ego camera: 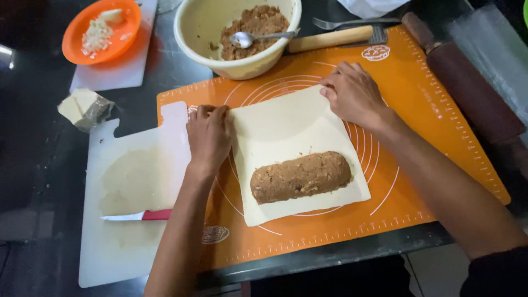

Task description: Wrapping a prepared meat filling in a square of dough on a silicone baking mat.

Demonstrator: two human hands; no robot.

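Matt dough and rubbery mat, with plastic, metal and wood being shown around them.

A pale, smooth, matt dough sheet (pixel 286 132) is being pressed at its far corners by the left hand (pixel 209 135) and the right hand (pixel 355 93); a coarse, crumbly brown filling log (pixel 301 176) is being carried on it. A smooth orange mat (pixel 440 110), seemingly silicone, is being seen beneath. A white plastic cutting board (pixel 126 220) is looking dull and smeared. A glossy cream plastic bowl (pixel 220 60) is being shown with a shiny metal spoon (pixel 247 38). A dark wooden rolling pin (pixel 467 88) is appearing matt, and the dark surface (pixel 33 165) faintly glossy.
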